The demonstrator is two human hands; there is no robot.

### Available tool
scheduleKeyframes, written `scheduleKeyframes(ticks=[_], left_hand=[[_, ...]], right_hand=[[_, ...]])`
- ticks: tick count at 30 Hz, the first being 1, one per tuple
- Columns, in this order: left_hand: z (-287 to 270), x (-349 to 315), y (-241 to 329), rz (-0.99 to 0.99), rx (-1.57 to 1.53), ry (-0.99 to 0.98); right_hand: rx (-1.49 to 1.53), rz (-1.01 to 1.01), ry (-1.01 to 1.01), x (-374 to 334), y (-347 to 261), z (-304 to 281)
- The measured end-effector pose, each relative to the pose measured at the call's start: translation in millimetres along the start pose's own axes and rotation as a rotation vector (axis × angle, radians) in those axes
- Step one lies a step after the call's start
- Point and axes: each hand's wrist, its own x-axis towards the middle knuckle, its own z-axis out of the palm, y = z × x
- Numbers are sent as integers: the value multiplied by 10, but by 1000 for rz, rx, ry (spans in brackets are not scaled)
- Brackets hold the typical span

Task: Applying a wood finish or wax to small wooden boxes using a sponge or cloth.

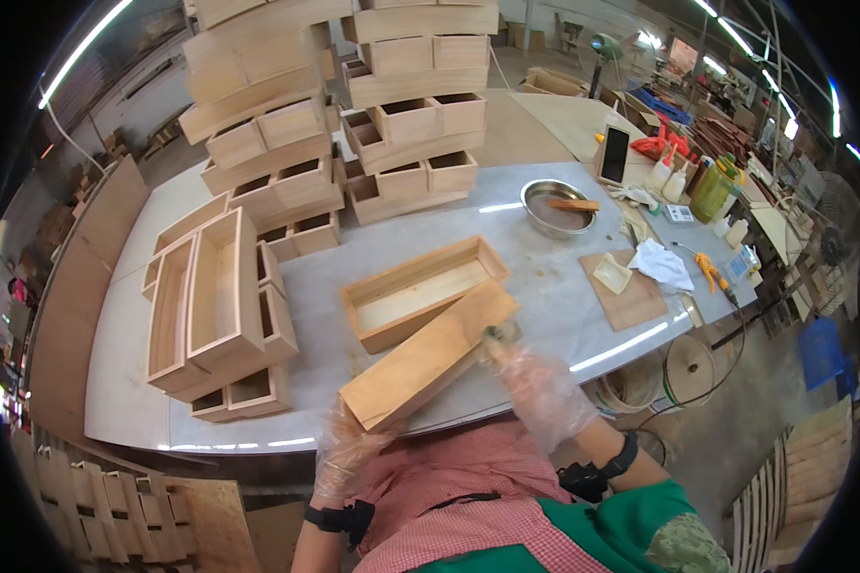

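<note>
Gloved hands at frame centre: left (346,456) gripping wooden box (430,355) tilted on worktop (545,315); right (535,382) pressing perhaps a pad against its end. Stacked boxes (287,181) upper left, apparently finished.

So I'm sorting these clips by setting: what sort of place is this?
Most likely a woodworking shop. Stacks of unfinished wooden drawer boxes crowd the grey worktable, glue bottles stand at its far end, and gloved hands hold a wooden box.

Screen and bottles at the counter's far right
A dark phone screen (614,154) stands upright; beside it a green bottle (714,189) and small white bottles (666,174)
</note>
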Motion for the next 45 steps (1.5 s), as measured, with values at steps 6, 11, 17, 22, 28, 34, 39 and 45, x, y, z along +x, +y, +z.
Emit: scheduleKeyframes(ticks=[6,11,17,22,28,34,39,45], left_hand=[[-118,11,947,280,576,-53],[326,-26,1878,427,810,-35],[367,479,1213,592,427,-47],[810,718,1242,505,324,-213],[791,1085,916,536,459,-313],[896,1102,1102,401,417,-136],[791,1170,939,384,210,-278],[831,1149,1072,409,320,-231]], right_hand=[[122,251,-91,339,-309,-703],[47,-201,132,636,-466,-774],[65,-356,223,1047,-453,-812],[-1077,-828,348,938,74,-668],[-200,-612,-61,1396,-473,-905],[-513,-520,37,1437,73,-1098],[242,-353,-150,1487,-205,-656],[-603,-450,-117,1820,-156,-1042]])
